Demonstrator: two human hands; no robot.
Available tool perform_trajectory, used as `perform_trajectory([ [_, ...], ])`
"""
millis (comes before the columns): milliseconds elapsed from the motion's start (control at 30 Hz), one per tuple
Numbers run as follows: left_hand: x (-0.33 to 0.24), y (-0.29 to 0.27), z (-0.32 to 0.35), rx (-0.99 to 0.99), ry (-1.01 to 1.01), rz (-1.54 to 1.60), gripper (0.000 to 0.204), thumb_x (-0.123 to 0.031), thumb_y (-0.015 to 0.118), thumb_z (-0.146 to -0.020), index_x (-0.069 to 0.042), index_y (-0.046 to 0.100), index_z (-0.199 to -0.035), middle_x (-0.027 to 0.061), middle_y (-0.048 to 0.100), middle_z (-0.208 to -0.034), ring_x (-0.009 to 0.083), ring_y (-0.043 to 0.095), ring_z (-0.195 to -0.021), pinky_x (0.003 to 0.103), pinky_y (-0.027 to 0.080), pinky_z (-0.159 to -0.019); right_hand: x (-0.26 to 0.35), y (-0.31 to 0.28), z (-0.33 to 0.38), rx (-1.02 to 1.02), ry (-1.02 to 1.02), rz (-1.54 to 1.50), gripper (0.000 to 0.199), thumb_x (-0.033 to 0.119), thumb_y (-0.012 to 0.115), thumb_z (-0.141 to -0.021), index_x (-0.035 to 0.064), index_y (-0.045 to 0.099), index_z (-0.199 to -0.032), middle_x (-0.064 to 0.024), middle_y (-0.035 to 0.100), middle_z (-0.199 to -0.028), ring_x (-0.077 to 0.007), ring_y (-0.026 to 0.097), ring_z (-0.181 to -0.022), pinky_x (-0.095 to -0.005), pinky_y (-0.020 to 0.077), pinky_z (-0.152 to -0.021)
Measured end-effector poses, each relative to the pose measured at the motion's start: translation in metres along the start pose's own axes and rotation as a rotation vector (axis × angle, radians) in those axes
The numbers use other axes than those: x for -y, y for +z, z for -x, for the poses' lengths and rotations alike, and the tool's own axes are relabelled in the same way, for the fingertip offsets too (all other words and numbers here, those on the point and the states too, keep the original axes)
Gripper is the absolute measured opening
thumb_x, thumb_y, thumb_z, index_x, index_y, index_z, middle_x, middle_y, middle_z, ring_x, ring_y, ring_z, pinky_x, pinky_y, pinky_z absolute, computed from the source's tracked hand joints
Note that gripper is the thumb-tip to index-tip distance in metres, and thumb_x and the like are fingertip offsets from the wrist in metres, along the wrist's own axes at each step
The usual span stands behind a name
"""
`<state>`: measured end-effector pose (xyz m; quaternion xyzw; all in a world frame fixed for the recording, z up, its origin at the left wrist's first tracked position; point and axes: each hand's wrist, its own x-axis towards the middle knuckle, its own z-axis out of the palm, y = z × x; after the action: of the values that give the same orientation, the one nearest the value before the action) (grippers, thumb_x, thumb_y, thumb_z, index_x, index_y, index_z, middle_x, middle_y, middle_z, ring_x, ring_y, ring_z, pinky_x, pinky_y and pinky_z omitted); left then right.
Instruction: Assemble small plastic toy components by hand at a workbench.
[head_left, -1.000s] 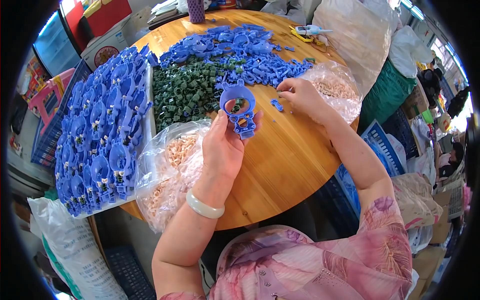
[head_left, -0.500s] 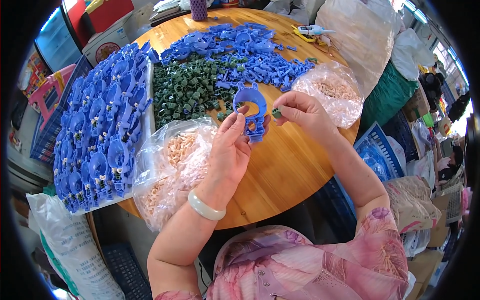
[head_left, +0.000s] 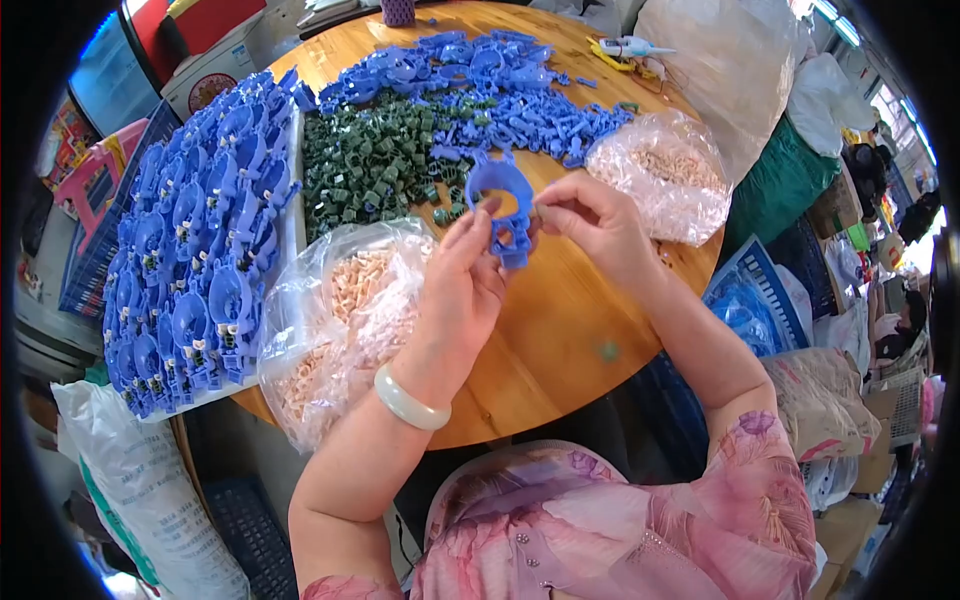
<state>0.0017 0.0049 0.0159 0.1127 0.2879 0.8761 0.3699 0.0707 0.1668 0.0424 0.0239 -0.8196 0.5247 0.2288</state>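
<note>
My left hand [head_left: 468, 270] grips a blue plastic part with a round ring on top and a narrower body below [head_left: 515, 243], held upright above the table. Close beside its right edge, the thumb and forefinger of my right hand [head_left: 592, 222] are pinched together. Whatever lies between those fingertips is too small or hidden to name. A blurred green spot [head_left: 608, 350], like a small green piece in motion, shows below my right hand. Beyond the blue part lies a heap of small dark green plastic pieces [head_left: 375, 160].
Blue small parts [head_left: 540, 125] and larger blue pieces [head_left: 440, 65] cover the far tabletop. A tray of blue assemblies [head_left: 185, 250] stands at left. Clear bags of cream-coloured pieces lie at near left [head_left: 345, 330] and right [head_left: 660, 180]. A glue gun [head_left: 630, 47] rests at the far edge.
My right hand has come closer to the blue part. The green piece seen in its fingertips no longer shows there, and a blurred green spot now appears lower down.
</note>
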Motion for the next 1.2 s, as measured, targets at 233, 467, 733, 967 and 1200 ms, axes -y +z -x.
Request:
perform_trajectory([
  [233, -0.004, 0.002, -0.003, -0.086, 0.049, 0.015, 0.028, -0.016, 0.049, -0.093, 0.006, 0.049, -0.111, 0.0210, 0.058, -0.109, 0.0318, 0.059, -0.102, 0.036, 0.049, -0.088, 0.011, 0.012, 0.059, -0.174, -0.059, 0.103, 0.016, 0.015, 0.058, -0.088, 0.0036, 0.062, -0.098, -0.0026, 0.058, -0.074, -0.0073, 0.051, -0.062, -0.0223, 0.0416, -0.054],
  [467, -0.004, -0.006, -0.010, 0.028, -0.016, -0.037, 0.038, -0.014, 0.044, -0.095, 0.016, 0.042, -0.117, 0.0272, 0.051, -0.119, 0.0396, 0.051, -0.112, 0.042, 0.042, -0.099, 0.003, -0.027, 0.118, -0.351, -0.101, -0.399, 0.020, 0.009, 0.046, -0.094, -0.0012, 0.062, -0.092, -0.0035, 0.058, -0.067, -0.0042, 0.046, -0.050, -0.0159, 0.0357, -0.047],
  [733, -0.005, -0.013, -0.009, 0.097, -0.146, 0.022, 0.046, -0.010, 0.041, -0.095, 0.019, 0.028, -0.128, 0.0332, 0.032, -0.134, 0.0438, 0.031, -0.128, 0.050, 0.029, -0.109, -0.093, -0.087, 0.281, -0.669, 0.577, -0.058, 0.030, 0.025, 0.050, -0.094, 0.0035, 0.063, -0.077, -0.0006, 0.055, -0.061, -0.0051, 0.047, -0.050, -0.0176, 0.0358, -0.048],
  [967, -0.004, -0.021, -0.017, 0.108, -0.250, -0.054, 0.051, -0.009, 0.042, -0.095, 0.011, 0.019, -0.136, 0.0270, 0.022, -0.143, 0.0411, 0.020, -0.134, 0.052, 0.024, -0.110, -0.152, -0.092, 0.402, -0.776, 0.987, -0.157, 0.029, 0.029, 0.053, -0.092, 0.0044, 0.063, -0.080, 0.0010, 0.055, -0.064, -0.0056, 0.048, -0.054, -0.0195, 0.0391, -0.050],
  [1200, -0.020, -0.027, -0.015, 0.084, -0.175, 0.063, 0.048, -0.009, 0.047, -0.092, 0.011, 0.030, -0.132, 0.0277, 0.031, -0.138, 0.0386, 0.029, -0.130, 0.049, 0.023, -0.110, -0.110, -0.108, 0.310, -0.681, 0.752, -0.208, 0.026, 0.026, 0.054, -0.091, 0.0019, 0.064, -0.085, -0.0007, 0.058, -0.069, -0.0063, 0.051, -0.059, -0.0200, 0.0411, -0.055],
])
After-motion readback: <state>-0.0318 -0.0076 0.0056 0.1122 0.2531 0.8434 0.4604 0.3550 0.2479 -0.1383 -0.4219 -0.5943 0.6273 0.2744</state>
